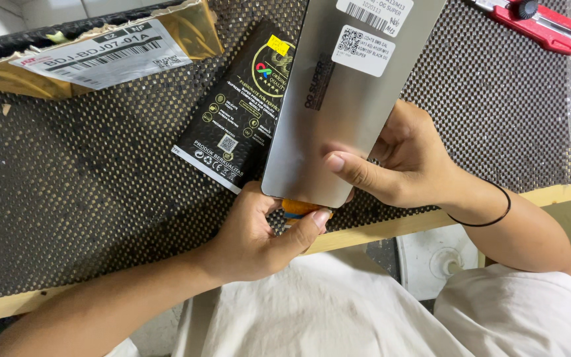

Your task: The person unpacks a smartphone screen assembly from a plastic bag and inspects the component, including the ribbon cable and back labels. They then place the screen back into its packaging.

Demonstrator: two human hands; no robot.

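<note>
A long grey phone screen panel [328, 112] with white barcode stickers lies slanted over the black mesh mat [87, 192]. My right hand [408, 158] grips its lower right edge, thumb pressed on the grey back. My left hand [259, 231] pinches the orange flex tab [297, 209] sticking out under the panel's bottom end. A black flat package [236, 112] with gold print lies partly under the panel, to its left.
A gold-edged box [94, 56] with a white barcode label sits at the top left. A red utility knife [540, 23] lies at the top right corner. The wooden table edge [563, 192] runs along the mat's near side, above my white clothing.
</note>
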